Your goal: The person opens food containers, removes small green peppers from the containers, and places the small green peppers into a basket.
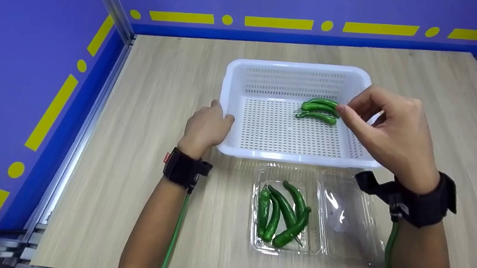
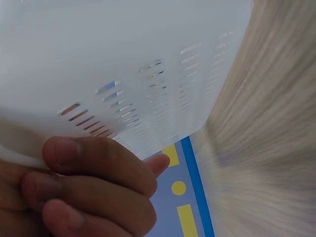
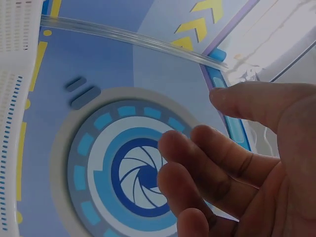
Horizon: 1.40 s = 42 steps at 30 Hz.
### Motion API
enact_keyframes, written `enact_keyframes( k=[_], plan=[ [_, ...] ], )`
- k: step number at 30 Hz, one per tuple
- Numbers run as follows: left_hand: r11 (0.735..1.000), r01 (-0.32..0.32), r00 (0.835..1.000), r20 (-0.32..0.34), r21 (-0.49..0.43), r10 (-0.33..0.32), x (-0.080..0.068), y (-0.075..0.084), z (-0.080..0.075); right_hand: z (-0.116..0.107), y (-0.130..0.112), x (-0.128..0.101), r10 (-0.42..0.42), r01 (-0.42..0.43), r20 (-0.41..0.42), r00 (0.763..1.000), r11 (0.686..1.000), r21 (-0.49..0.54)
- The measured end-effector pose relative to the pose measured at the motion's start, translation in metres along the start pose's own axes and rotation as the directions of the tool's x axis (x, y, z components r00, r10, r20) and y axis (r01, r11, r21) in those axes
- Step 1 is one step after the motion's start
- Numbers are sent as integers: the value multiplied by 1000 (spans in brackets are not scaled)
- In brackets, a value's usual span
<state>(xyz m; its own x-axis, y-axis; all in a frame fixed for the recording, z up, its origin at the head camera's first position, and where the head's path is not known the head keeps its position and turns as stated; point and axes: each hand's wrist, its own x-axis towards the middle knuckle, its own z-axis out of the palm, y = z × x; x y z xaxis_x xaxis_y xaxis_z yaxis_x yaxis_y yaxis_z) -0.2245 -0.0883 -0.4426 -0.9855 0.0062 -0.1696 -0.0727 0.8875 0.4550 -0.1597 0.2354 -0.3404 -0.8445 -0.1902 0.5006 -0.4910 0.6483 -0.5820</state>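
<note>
My left hand (image 1: 208,124) grips the left rim of a white perforated plastic basket (image 1: 288,157), its thumb on the inner side. In the left wrist view, the curled fingers (image 2: 103,165) lie against the outside of the basket wall (image 2: 98,44). Over the basket's right side hovers my right hand (image 1: 392,127), thumb and fingers apart, with nothing between them in the right wrist view (image 3: 237,158). Below it, a few green chili peppers (image 1: 316,117) lie on the basket floor, partly covered by the hand. Several more green chili peppers (image 1: 288,209) sit in a clear plastic clamshell box (image 1: 268,251).
The clamshell's transparent lid (image 1: 346,223) lies folded out to the right, beside the right forearm. Everything stands on a wood-grain table (image 1: 132,141). Blue panels (image 1: 277,6) with yellow markings border the table at the back and sides.
</note>
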Motion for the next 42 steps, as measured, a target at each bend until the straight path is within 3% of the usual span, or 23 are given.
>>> enact_keyframes(
  k=[7, 10, 13, 17, 20, 23, 26, 28, 30, 38, 42],
  plan=[
    [1000, 7, 1000, 10, 2, -7, 1, 0, 1, -2, -9, -13, -122, 131, 151, 981, 990, -57],
    [1000, 2, 1000, 8, 3, -2, 1, 1, 1, -1, -13, -16, -225, 242, 228, 947, 969, -53],
    [1000, -3, 1000, 0, 3, 3, 1, 0, 1, 3, -16, -19, -321, 347, 301, 898, 937, -35],
    [1000, -14, 1000, -6, 3, 14, 0, -1, 2, 9, -22, -23, -353, 388, 370, 859, 921, -22],
    [1000, -14, 1000, -8, 6, 14, 1, -1, 2, 14, -26, -27, -320, 370, 449, 834, 929, -25],
    [1000, -11, 1000, -13, 2, 11, 1, -1, 2, 23, -28, -31, -238, 325, 578, 781, 945, -50],
    [1000, -8, 1000, -13, -3, 8, 0, -1, 2, 36, -29, -36, -170, 306, 696, 698, 949, -76],
    [1000, -5, 1000, -12, -4, 5, 0, 0, 3, 46, -30, -39, -163, 319, 736, 657, 945, -75],
    [1000, 0, 1000, -8, -6, 0, 0, 0, 3, 55, -30, -41, -176, 346, 754, 633, 936, -72],
    [1000, -2, 1000, -9, -7, 2, 0, 1, 1, 65, -32, -45, -205, 396, 749, 630, 914, -83],
    [1000, 0, 1000, -7, -10, 0, 0, 0, 2, 71, -33, -47, -222, 408, 756, 616, 911, -65]
  ],
)
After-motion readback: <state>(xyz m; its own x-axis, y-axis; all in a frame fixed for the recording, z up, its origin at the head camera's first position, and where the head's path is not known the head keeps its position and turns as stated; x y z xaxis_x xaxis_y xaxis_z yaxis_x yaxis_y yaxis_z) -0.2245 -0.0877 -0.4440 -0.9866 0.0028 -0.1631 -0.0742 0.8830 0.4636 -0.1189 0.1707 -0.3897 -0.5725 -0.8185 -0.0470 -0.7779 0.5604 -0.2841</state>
